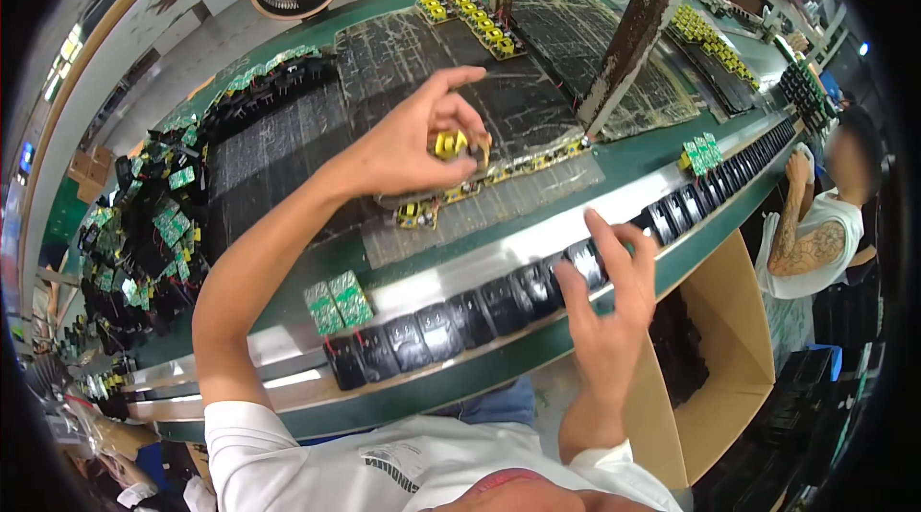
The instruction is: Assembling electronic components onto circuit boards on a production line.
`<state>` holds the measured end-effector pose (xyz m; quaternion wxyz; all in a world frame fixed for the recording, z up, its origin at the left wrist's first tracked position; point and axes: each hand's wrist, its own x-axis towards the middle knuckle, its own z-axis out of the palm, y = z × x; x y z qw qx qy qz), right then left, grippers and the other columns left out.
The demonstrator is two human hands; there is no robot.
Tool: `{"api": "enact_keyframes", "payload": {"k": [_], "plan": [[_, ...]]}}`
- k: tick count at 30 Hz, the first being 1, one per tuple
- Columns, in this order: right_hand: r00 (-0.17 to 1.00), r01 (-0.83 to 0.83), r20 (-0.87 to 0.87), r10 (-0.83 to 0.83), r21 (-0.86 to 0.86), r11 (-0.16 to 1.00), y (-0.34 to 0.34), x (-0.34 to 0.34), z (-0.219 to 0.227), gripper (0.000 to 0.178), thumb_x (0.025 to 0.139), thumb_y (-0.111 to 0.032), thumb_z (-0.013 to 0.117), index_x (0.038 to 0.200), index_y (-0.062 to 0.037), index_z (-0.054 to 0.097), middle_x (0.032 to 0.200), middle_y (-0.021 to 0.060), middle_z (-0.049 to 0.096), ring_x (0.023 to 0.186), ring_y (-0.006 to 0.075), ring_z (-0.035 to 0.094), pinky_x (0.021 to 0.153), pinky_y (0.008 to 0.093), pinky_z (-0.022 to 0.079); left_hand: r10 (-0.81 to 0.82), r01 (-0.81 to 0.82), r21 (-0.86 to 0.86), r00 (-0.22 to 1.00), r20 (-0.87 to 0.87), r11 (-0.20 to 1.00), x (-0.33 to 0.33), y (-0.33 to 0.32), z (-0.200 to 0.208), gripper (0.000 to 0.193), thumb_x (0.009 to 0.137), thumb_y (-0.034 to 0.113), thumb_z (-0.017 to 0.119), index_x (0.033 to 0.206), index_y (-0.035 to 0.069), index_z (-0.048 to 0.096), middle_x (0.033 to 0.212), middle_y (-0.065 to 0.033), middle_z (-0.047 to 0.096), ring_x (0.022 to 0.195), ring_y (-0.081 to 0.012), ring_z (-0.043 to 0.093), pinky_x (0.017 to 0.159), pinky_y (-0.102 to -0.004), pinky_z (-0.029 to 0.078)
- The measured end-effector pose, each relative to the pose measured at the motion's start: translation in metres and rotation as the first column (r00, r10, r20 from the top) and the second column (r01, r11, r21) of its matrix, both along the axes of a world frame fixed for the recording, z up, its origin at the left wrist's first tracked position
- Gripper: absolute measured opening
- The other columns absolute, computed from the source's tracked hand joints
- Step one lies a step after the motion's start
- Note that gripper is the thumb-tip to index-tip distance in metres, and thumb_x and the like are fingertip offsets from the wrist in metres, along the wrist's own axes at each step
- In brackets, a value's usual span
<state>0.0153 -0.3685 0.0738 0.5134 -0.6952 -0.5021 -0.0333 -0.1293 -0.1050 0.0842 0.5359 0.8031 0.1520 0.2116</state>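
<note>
My left hand [417, 152] is reached out over the bench, its thumb and curled fingers round a small circuit board [449, 144] with a yellow transformer, while the index finger sticks out. Below it lies a strip of similar circuit boards [415, 214], on a worn sheet [480, 219]. My right hand [619, 286] hovers over a long row of black plastic cases [436, 328], thumb and fingers apart and nothing between them. The row runs along the near edge of the bench. Two green circuit boards [338, 303] stand at its left end, with red wires beside them.
A heap of green boards and black cases [158, 214] covers the far left. More yellow-topped boards [480, 23] lie at the back. A worn metal post [633, 32] rises from the bench. An open cardboard box [729, 339] sits at right, near a co-worker [825, 214].
</note>
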Motion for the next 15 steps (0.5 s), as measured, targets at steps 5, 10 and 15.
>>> {"api": "enact_keyframes", "payload": {"k": [5, 10, 15], "plan": [[0.928, -0.333, -0.160, 0.336, 0.041, 0.942, 0.015, -0.028, -0.002, 0.037, 0.080, 0.000, 0.077, 0.116, -0.0053, 0.079, 0.117, 0.0122, 0.060, 0.100, 0.0239, 0.056, 0.088, 0.0334, 0.047, -0.120, 0.120, 0.006, 0.988, 0.092, 0.993, -0.053, -0.088, 0.010, 0.100, 0.078, -0.006, 0.070, 0.165, 0.008, 0.022, 0.110, -0.0119, 0.067, 0.101, -0.0224, 0.066, 0.093, -0.0346, 0.052], [0.874, -0.467, -0.100, 0.475, 0.090, 0.879, 0.009, -0.050, -0.001, 0.028, 0.081, -0.002, 0.080, 0.109, -0.0051, 0.079, 0.111, 0.0112, 0.060, 0.094, 0.0222, 0.057, 0.082, 0.0335, 0.048, -0.058, 0.064, 0.126, 0.997, -0.050, 0.990, -0.084, -0.132, 0.026, 0.101, 0.079, -0.007, 0.068, 0.166, 0.009, 0.021, 0.110, -0.0116, 0.067, 0.099, -0.0228, 0.065, 0.093, -0.0341, 0.052], [0.901, -0.422, -0.043, 0.431, 0.131, 0.897, -0.002, -0.064, -0.001, 0.019, 0.082, -0.004, 0.081, 0.101, -0.0047, 0.078, 0.109, 0.0113, 0.059, 0.093, 0.0216, 0.056, 0.080, 0.0332, 0.048, 0.080, -0.022, 0.404, 0.989, -0.127, 0.914, -0.092, -0.161, 0.036, 0.088, 0.082, -0.003, 0.068, 0.159, 0.005, 0.028, 0.109, -0.0126, 0.067, 0.093, -0.0233, 0.063, 0.088, -0.0350, 0.052]]}}
